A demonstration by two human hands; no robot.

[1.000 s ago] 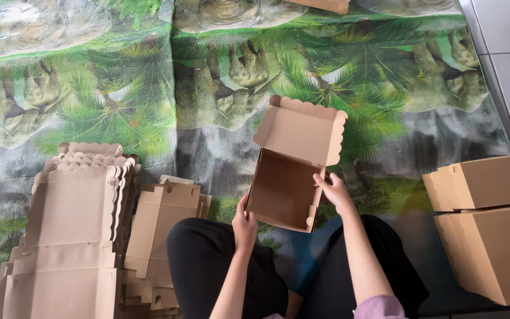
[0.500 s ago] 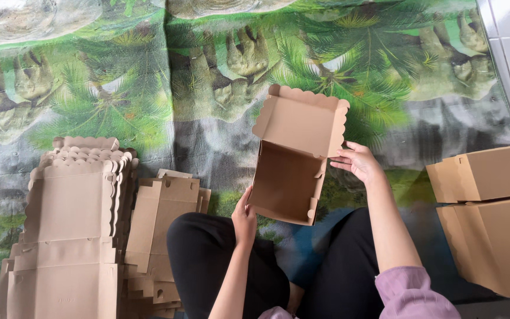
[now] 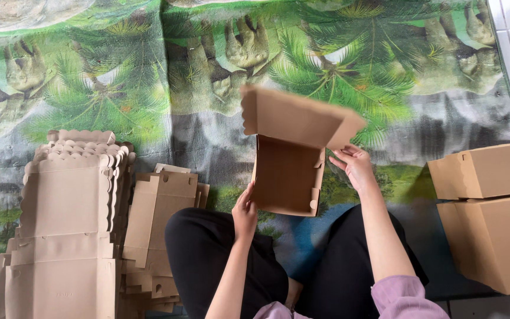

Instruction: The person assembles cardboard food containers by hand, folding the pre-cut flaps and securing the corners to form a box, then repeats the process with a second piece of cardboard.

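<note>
The half-folded cardboard box (image 3: 287,171) is standing in the middle of the frame, just beyond the person's knees, its open cavity facing the camera and its lid flap tilting up and to the right. Nearest the camera, the person's legs in black trousers (image 3: 225,260) are filling the lower centre. The left hand (image 3: 245,211) is gripping the box's lower left corner, fingers curled around the edge. The right hand (image 3: 355,165) is sitting loosely open at the box's right side, fingertips touching the wall just under the lid flap (it is not clasping anything firmly). At lower left, a stack of flat scallop-edged box blanks (image 3: 69,212) is lying beside a smaller pile of blanks (image 3: 157,218). At the right edge, two closed cardboard boxes (image 3: 491,207) are sitting together. Everything is resting on a jungle-print mat (image 3: 149,88) spreading to the top.
</note>
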